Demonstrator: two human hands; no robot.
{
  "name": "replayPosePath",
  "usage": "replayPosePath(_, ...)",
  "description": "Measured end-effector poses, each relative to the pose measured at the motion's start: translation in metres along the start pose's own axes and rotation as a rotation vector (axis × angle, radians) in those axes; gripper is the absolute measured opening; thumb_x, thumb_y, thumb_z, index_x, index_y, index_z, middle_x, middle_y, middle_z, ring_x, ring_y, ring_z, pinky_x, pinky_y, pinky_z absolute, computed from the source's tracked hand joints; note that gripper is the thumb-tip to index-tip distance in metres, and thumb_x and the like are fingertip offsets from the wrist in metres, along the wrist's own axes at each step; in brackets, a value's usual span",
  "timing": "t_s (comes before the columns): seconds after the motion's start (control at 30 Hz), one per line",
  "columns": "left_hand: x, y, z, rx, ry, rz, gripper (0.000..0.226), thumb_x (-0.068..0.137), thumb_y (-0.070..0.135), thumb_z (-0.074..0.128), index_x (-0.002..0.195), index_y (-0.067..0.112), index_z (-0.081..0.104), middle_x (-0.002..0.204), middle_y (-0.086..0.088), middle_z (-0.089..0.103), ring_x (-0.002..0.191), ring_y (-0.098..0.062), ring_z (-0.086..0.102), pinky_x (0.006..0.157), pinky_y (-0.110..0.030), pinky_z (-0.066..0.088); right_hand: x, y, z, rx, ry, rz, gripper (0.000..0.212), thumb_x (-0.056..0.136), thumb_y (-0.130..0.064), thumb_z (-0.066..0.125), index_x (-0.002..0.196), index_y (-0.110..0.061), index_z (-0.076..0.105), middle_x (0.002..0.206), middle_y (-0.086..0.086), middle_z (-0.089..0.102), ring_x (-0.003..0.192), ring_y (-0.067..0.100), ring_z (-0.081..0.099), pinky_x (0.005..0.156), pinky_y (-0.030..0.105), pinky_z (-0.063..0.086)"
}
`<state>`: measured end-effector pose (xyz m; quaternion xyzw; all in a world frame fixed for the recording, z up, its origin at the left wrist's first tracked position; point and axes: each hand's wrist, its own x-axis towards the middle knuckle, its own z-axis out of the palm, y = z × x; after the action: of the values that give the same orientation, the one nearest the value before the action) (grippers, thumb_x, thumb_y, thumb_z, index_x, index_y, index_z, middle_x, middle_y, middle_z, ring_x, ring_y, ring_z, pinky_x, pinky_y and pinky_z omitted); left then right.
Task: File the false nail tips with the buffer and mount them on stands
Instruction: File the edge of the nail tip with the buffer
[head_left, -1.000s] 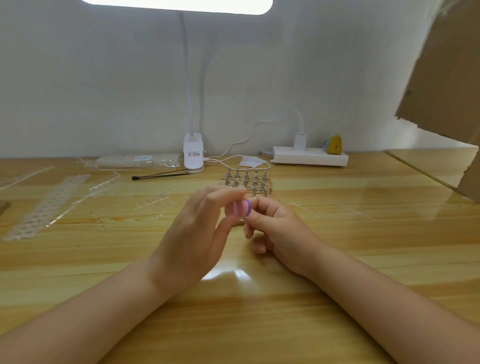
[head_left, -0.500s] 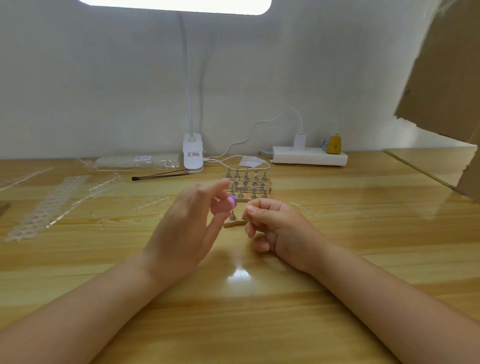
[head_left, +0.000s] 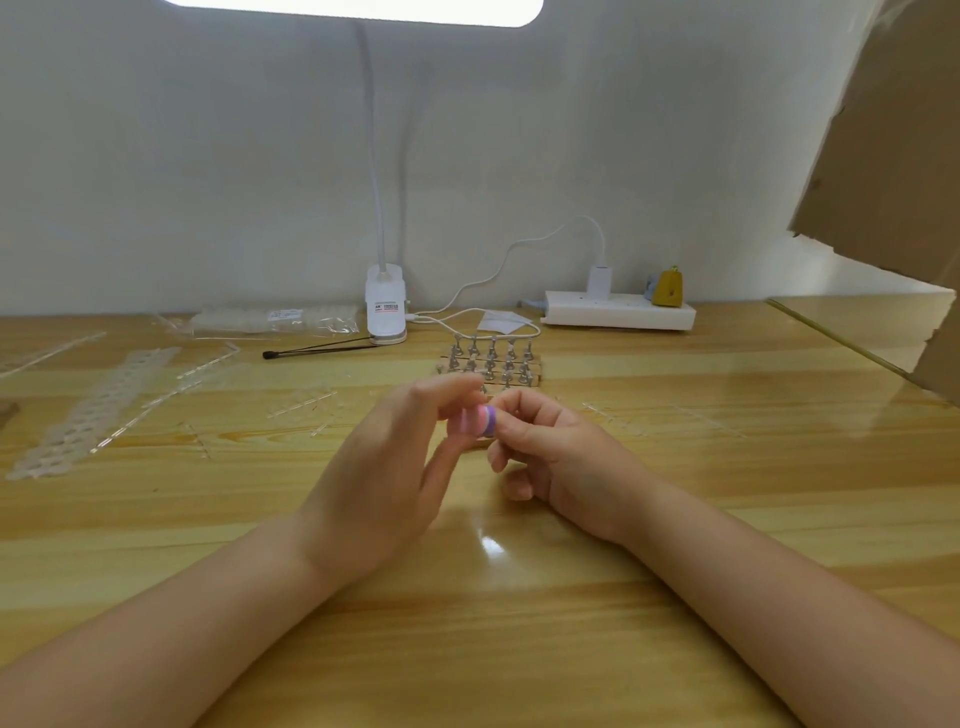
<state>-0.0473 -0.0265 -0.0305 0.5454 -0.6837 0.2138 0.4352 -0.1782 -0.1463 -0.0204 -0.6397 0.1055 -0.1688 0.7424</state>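
Observation:
My left hand (head_left: 384, 473) pinches a small pink and purple buffer block (head_left: 480, 420) between thumb and fingers, above the wooden table. My right hand (head_left: 550, 447) is right beside it, fingers curled, fingertips against the buffer's purple end; a nail tip between them is too small to make out. Just behind the hands a wooden base holds several small metal nail stands (head_left: 491, 364) in rows. Clear nail-tip strips (head_left: 98, 410) lie spread on the table to the left.
A white clip lamp base (head_left: 385, 312) and a black-tipped stick (head_left: 317, 351) sit at the back. A clear bag of tips (head_left: 275, 319), a white power strip (head_left: 618, 314) with cable, and a cardboard panel (head_left: 893, 156) at the right stand around.
The buffer drew left, away from my right hand, half a second ago and is now back against my right fingertips. My right hand stayed in place.

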Motion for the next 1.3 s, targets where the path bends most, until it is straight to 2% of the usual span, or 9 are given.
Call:
replayPosePath(0.23, 0.004, 0.005, -0.001, -0.198, 0.043, -0.073, 0.038, 0.094, 0.020, 0.058, 0.128, 0.018, 0.042, 0.108, 0.007, 0.061, 0.103, -0.007, 0.064, 0.091, -0.026, 0.052, 0.001, 0.001, 0.001, -0.012, 0.004, -0.011, 0.003, 0.096, -0.012, 0.050, 0.095, -0.010, 0.052, 0.079, -0.003, 0.057, 0.065, 0.008, 0.050, 0.047, 0.020, 0.037)
replayPosePath(0.37, 0.002, 0.002, -0.002, -0.136, 0.001, -0.198, 0.040, 0.091, 0.018, 0.059, 0.127, 0.011, 0.044, 0.103, 0.001, 0.063, 0.096, -0.011, 0.065, 0.087, -0.038, 0.055, 0.001, 0.000, 0.000, 0.064, 0.001, -0.014, 0.007, 0.093, -0.013, 0.052, 0.086, -0.015, 0.053, 0.072, -0.007, 0.056, 0.064, 0.008, 0.051, 0.046, 0.019, 0.037)
replayPosePath(0.47, 0.006, 0.006, -0.003, -0.181, 0.089, -0.124, 0.039, 0.093, 0.018, 0.063, 0.127, 0.015, 0.043, 0.106, 0.006, 0.060, 0.099, -0.005, 0.063, 0.089, -0.024, 0.052, 0.001, 0.001, 0.000, 0.020, -0.008, -0.016, 0.009, 0.085, -0.020, 0.057, 0.091, -0.013, 0.053, 0.072, -0.008, 0.059, 0.064, 0.007, 0.051, 0.046, 0.020, 0.037)
replayPosePath(0.63, 0.004, 0.003, -0.003, -0.081, -0.019, -0.231, 0.033, 0.090, 0.015, 0.062, 0.121, 0.013, 0.048, 0.101, 0.004, 0.065, 0.096, -0.011, 0.064, 0.086, -0.036, 0.053, 0.002, 0.000, -0.001, 0.059, 0.021, -0.003, 0.006, 0.093, -0.012, 0.052, 0.087, -0.014, 0.054, 0.077, -0.005, 0.056, 0.063, 0.007, 0.051, 0.046, 0.020, 0.037)
replayPosePath(0.83, 0.006, 0.004, -0.003, -0.112, 0.005, -0.144, 0.036, 0.090, 0.015, 0.064, 0.122, 0.011, 0.048, 0.105, 0.004, 0.062, 0.098, -0.004, 0.063, 0.088, -0.016, 0.049, 0.001, 0.001, 0.000, 0.014, 0.007, -0.014, 0.003, 0.091, -0.015, 0.055, 0.089, -0.014, 0.055, 0.077, -0.004, 0.058, 0.064, 0.007, 0.051, 0.047, 0.020, 0.038)
replayPosePath(0.93, 0.003, -0.002, -0.004, -0.040, -0.046, -0.244, 0.041, 0.088, 0.011, 0.063, 0.126, 0.005, 0.048, 0.102, 0.002, 0.066, 0.096, -0.005, 0.062, 0.089, -0.023, 0.048, 0.001, 0.000, -0.001, 0.089, 0.018, -0.007, 0.004, 0.089, -0.014, 0.055, 0.085, -0.014, 0.055, 0.073, -0.006, 0.057, 0.063, 0.008, 0.051, 0.046, 0.020, 0.037)
replayPosePath(1.07, 0.010, 0.003, -0.005, -0.088, 0.077, -0.109, 0.044, 0.090, 0.010, 0.066, 0.128, 0.008, 0.043, 0.105, 0.002, 0.065, 0.100, -0.003, 0.062, 0.091, -0.018, 0.048, 0.001, 0.001, -0.002, 0.066, 0.009, -0.006, 0.005, 0.086, -0.015, 0.056, 0.089, -0.010, 0.056, 0.071, -0.007, 0.060, 0.063, 0.008, 0.051, 0.047, 0.020, 0.038)
replayPosePath(1.23, 0.002, -0.001, -0.002, 0.069, -0.033, -0.127, 0.053, 0.089, 0.009, 0.064, 0.131, 0.020, 0.034, 0.098, 0.003, 0.062, 0.088, -0.012, 0.062, 0.081, -0.041, 0.054, 0.001, 0.000, -0.001, 0.093, 0.015, 0.005, 0.003, 0.085, -0.014, 0.056, 0.085, -0.011, 0.055, 0.075, -0.004, 0.060, 0.062, 0.009, 0.052, 0.048, 0.020, 0.039)
replayPosePath(1.3, 0.002, -0.003, -0.005, 0.080, -0.013, -0.142, 0.056, 0.088, 0.010, 0.066, 0.133, 0.019, 0.033, 0.096, 0.004, 0.060, 0.086, -0.011, 0.062, 0.080, -0.039, 0.054, 0.002, 0.000, -0.002, 0.105, 0.025, 0.002, 0.006, 0.081, -0.016, 0.059, 0.084, -0.011, 0.056, 0.072, -0.006, 0.062, 0.061, 0.008, 0.052, 0.046, 0.020, 0.038)
